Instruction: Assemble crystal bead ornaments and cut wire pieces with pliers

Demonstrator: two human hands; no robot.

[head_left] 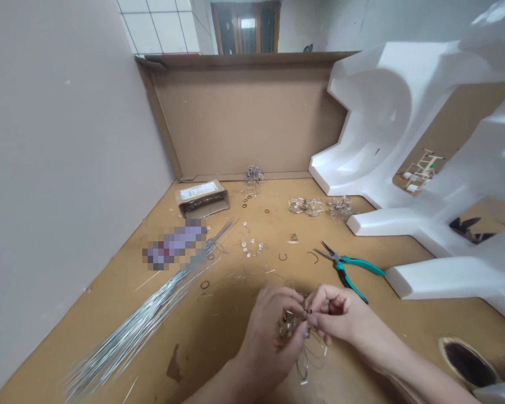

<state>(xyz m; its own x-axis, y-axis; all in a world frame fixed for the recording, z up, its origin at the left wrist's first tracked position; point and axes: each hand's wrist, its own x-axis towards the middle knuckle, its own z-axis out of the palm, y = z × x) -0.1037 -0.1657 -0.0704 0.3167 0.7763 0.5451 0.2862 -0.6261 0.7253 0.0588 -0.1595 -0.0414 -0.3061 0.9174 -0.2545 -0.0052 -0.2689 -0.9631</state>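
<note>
In the head view, my left hand (266, 328) curls around a small wire-and-bead piece (290, 322), close to the table's front. Loose wire ends hang from it below my fingers. My right hand (339, 314) pinches at the top of the same piece, its fingertips meeting those of the left hand; dark wire shows there. Fingers hide much of the piece. Beyond my right hand lie needle-nose pliers (338, 260) with teal handles, jaws apart. Small clear beads (252, 247) and curved dark wire bits (283, 257) are scattered past my hands.
A bundle of straight silver wires (151, 311) runs along the left. Behind it sit a pixelated purple item (179, 241) and an open small cardboard box (204, 202). Similar wire pieces (305, 206) stand farther back. White foam (408, 283) borders the right, near a dark round hole (468, 362).
</note>
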